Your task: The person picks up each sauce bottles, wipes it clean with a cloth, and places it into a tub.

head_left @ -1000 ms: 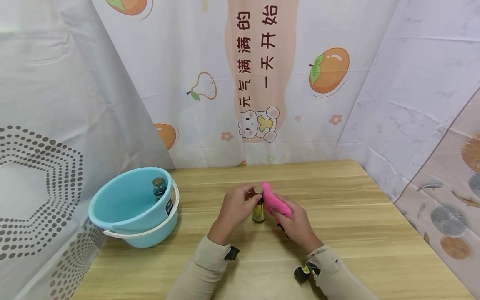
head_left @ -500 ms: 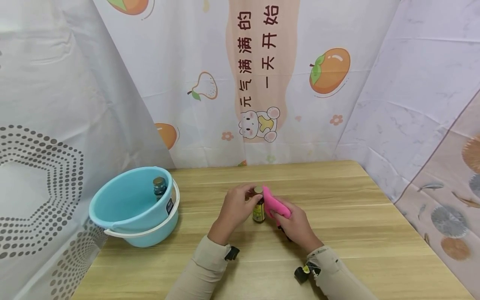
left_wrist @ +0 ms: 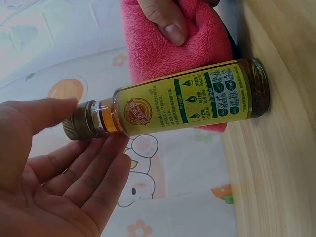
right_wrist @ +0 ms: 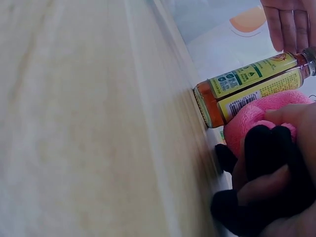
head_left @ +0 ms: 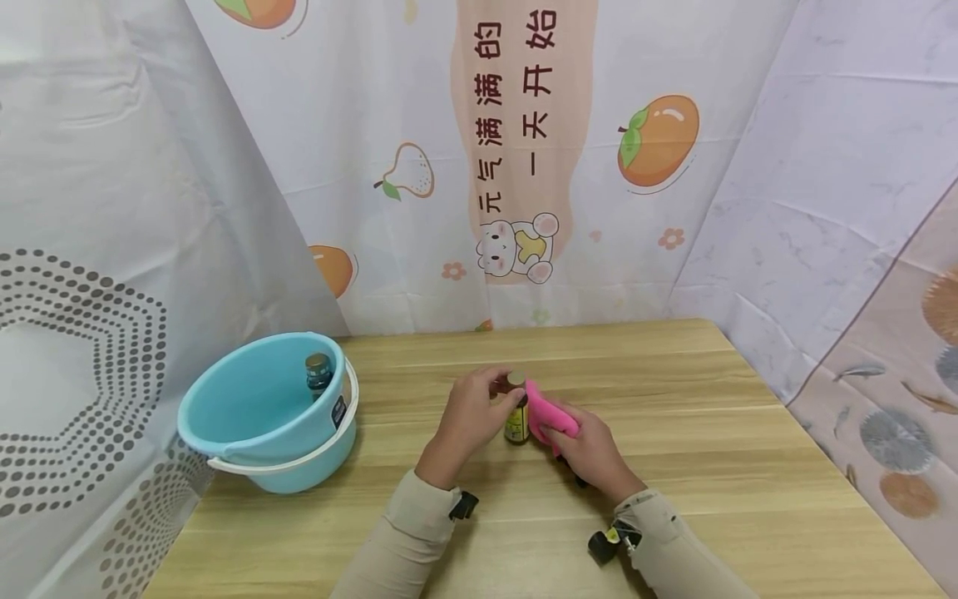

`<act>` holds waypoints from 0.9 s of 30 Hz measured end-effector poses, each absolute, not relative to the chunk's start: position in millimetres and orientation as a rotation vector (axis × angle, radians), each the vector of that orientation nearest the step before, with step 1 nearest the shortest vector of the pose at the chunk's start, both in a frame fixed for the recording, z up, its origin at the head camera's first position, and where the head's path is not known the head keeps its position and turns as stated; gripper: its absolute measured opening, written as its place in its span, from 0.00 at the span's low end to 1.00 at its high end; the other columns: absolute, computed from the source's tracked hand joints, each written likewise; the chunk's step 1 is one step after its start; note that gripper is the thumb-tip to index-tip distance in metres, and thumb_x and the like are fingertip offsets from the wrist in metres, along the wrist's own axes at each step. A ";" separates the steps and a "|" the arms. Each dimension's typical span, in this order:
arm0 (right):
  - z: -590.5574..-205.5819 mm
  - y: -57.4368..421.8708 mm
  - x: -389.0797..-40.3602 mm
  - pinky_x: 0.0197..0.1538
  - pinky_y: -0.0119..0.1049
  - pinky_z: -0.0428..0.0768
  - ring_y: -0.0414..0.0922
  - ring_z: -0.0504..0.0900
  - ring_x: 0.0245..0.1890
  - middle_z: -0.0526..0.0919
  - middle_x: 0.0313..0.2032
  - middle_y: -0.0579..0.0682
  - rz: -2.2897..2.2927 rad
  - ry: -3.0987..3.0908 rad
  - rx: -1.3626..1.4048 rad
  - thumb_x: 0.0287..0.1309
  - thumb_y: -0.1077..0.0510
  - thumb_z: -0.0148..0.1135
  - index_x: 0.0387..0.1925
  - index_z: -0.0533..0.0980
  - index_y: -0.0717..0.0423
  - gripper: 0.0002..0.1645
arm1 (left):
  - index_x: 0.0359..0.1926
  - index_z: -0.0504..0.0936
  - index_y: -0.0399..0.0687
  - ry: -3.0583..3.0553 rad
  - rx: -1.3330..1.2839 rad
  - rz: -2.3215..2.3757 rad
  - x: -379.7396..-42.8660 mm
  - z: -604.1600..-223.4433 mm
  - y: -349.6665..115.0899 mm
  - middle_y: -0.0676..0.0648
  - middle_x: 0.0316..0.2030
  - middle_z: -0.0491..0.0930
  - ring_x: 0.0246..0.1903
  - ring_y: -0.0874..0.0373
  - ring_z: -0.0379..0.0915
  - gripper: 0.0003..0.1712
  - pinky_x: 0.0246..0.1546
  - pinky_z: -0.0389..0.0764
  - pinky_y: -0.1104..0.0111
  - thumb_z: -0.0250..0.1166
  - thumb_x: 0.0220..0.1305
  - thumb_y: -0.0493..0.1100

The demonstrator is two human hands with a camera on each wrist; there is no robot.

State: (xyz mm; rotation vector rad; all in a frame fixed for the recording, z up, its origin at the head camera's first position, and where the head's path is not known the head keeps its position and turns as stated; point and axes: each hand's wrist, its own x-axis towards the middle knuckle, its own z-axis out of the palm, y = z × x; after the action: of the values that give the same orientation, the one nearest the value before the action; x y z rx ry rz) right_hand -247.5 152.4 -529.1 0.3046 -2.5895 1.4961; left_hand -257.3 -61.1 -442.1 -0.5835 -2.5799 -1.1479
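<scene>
A small glass bottle (head_left: 516,423) of amber-brown liquid, with a yellow-green label and a bronze screw cap, stands upright on the table. At its top, my left hand (head_left: 469,416) pinches the cap and neck between thumb and fingers, as the left wrist view (left_wrist: 74,168) shows. My right hand (head_left: 591,449) grips a bunched pink fluffy cloth (head_left: 550,416) against the bottle's right side. In the right wrist view, soft black pieces (right_wrist: 269,153) show among the right fingers; what they are I cannot tell. The cloth covers part of the label there.
A light blue bucket (head_left: 262,478) with a white handle stands at the table's left. Inside it is another dark bottle (head_left: 318,374) with a similar cap. Printed curtains (head_left: 404,266) hang behind and beside the wooden table (head_left: 674,374).
The pink cloth has slid down along the bottle's right side with my right hand, and its upper end stands lower. My left hand and the bottle have stayed in place.
</scene>
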 end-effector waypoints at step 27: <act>-524.8 148.8 -242.1 0.30 0.34 0.84 0.40 0.83 0.27 0.88 0.44 0.51 1.638 -2.340 0.363 0.64 0.53 0.73 0.64 0.80 0.40 0.27 | 0.57 0.85 0.44 -2.545 -0.537 -1.132 -257.1 -440.0 -61.0 0.47 0.46 0.85 0.45 0.58 0.84 0.19 0.43 0.86 0.70 0.69 0.71 0.49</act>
State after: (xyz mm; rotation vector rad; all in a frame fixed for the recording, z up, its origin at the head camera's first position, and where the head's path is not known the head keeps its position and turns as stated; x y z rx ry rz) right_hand -242.1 148.8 -524.8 0.3628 -2.3397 1.6381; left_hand -257.1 -61.0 -440.0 -0.5366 -2.5453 -1.1321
